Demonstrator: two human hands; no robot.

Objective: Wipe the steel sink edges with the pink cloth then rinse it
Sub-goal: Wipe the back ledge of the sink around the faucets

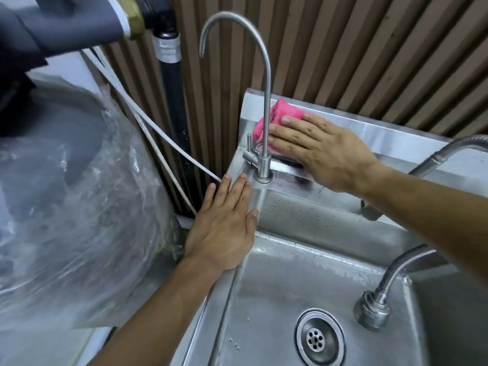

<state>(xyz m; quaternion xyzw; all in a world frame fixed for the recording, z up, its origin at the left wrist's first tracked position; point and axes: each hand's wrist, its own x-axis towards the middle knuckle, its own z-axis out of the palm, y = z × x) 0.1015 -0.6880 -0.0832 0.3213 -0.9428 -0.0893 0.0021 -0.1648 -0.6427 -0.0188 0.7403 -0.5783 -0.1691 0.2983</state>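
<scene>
The pink cloth [266, 120] sits bunched at the far left corner of the steel sink [280, 281], up against the raised back ledge and just behind the stem of the gooseneck tap [265, 107]. The right hand [319, 151] lies flat on top of it, fingers [284, 140] straight and close together, pressing the cloth down onto the ledge; most of the cloth pokes out beyond the fingertips, to the far left. The left hand [224, 225] is planted palm down on the sink's left rim, fingers stretched out and slightly spread, holding nothing, fingertips just short of the tap base. Water beads dot the inner back wall of the basin. Down in the basin, the round drain strainer [319, 338] sits near the bottom, with a flexible metal hose [396, 270] curving in from the right and ending in a spray head [371, 313] just beside it. Off to the left, a big object wrapped in clear plastic [79, 196] stands next to the sink, white cables [158, 136] run down between them, and a ribbed brown wall panel [343, 48] backs the whole scene.
</scene>
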